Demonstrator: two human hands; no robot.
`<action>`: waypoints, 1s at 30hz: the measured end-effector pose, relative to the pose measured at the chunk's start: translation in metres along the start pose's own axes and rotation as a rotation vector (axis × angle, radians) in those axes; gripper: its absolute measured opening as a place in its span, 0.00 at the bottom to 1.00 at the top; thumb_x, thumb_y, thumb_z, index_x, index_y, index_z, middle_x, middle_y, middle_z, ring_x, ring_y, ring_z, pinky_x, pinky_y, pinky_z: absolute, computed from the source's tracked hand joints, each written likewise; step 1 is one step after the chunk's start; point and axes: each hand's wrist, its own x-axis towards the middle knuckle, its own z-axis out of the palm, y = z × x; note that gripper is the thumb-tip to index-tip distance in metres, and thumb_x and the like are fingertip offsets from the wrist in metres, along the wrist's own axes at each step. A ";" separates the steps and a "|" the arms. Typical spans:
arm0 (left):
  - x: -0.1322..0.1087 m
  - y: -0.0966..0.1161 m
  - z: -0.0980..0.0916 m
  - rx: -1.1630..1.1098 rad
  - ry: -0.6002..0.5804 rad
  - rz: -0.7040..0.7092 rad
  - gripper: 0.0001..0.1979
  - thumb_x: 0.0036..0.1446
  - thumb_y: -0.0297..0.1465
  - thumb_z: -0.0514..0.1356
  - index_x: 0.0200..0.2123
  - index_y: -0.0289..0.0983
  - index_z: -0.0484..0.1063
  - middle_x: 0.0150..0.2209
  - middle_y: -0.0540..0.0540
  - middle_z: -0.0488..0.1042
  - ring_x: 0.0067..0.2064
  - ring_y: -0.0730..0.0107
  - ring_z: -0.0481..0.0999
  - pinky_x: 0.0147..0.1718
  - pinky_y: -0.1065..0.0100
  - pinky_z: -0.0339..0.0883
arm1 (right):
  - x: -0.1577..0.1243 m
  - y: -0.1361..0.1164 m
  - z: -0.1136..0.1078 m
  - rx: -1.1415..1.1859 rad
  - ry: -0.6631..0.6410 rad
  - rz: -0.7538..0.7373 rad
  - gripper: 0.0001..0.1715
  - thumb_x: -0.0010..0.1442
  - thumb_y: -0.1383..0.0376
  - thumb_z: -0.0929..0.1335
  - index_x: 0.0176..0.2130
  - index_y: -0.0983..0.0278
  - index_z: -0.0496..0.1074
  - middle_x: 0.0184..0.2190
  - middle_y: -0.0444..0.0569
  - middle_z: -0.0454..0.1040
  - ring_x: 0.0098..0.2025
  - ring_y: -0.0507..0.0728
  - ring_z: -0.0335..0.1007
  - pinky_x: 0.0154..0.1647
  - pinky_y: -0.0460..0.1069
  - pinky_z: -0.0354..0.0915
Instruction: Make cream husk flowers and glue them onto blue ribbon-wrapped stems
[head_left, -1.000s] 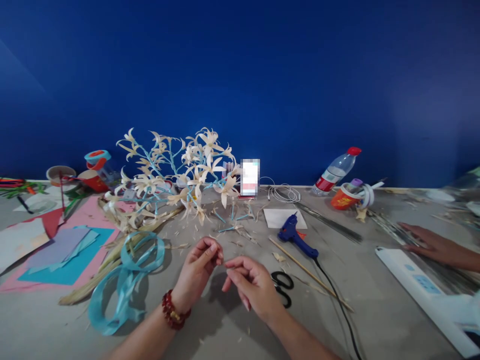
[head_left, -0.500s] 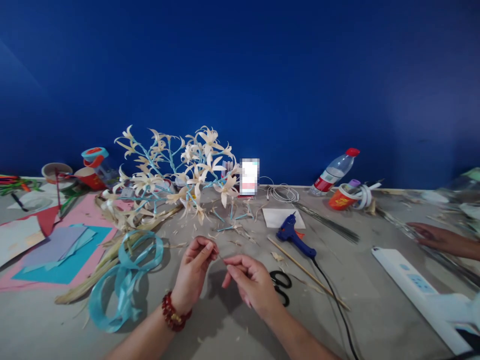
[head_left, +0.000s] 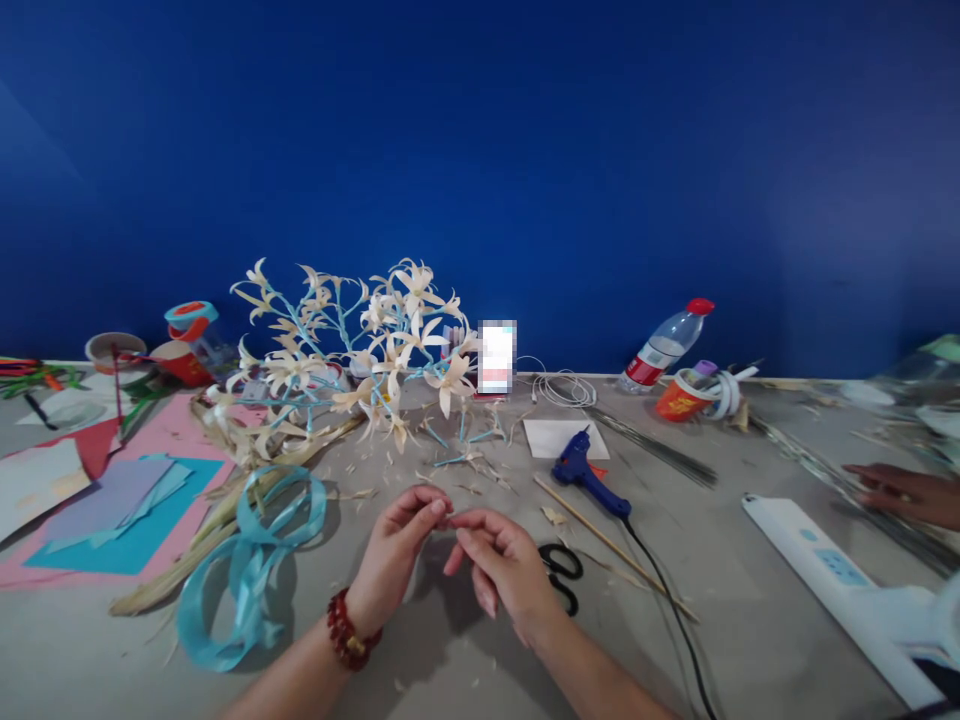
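Note:
Near the middle of the table, my left hand (head_left: 411, 540), with a red bead bracelet (head_left: 349, 630) at its wrist, is closed in a pinch. My right hand (head_left: 499, 560) pinches just beside it, the fingertips of both almost touching. Whatever they hold is too small and thin to name. Behind them stand cream-coloured flowers (head_left: 394, 365) on blue-wrapped stems. Black-handled scissors (head_left: 562, 575) lie partly hidden by my right hand. Left of my hands are loops of light blue ribbon (head_left: 217, 600).
A blue glue gun (head_left: 589, 475) with a black cord lies by a wooden stick (head_left: 615, 548) and thin wires (head_left: 660, 450). At right are a white power strip (head_left: 817, 570), a bottle (head_left: 664, 347) and another person's hand (head_left: 907, 493). Coloured paper (head_left: 150, 530) and dried husks (head_left: 176, 565) lie left.
My left hand has moved slightly down and right, so the fingertips of both hands are closer together. The other person's hand at the right has shifted along the wires.

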 end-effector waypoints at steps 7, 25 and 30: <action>-0.003 0.005 0.001 -0.007 -0.071 -0.025 0.06 0.55 0.32 0.63 0.29 0.35 0.73 0.27 0.50 0.71 0.30 0.74 0.68 0.34 0.72 0.62 | 0.001 -0.009 -0.005 -0.035 0.157 -0.162 0.17 0.52 0.54 0.74 0.36 0.64 0.74 0.30 0.47 0.76 0.28 0.51 0.69 0.25 0.43 0.64; -0.013 0.006 0.001 0.797 -0.154 0.318 0.07 0.61 0.32 0.56 0.36 0.37 0.72 0.31 0.48 0.75 0.33 0.69 0.73 0.35 0.70 0.65 | 0.003 -0.005 -0.005 0.092 0.106 -0.063 0.15 0.51 0.56 0.74 0.30 0.65 0.75 0.25 0.45 0.75 0.20 0.47 0.61 0.19 0.42 0.59; -0.014 0.008 -0.001 1.026 -0.158 0.510 0.04 0.61 0.28 0.55 0.35 0.38 0.69 0.31 0.49 0.73 0.33 0.71 0.72 0.35 0.71 0.63 | 0.004 -0.003 -0.006 -0.023 0.122 -0.111 0.15 0.51 0.55 0.74 0.32 0.65 0.77 0.26 0.45 0.76 0.19 0.47 0.61 0.19 0.43 0.59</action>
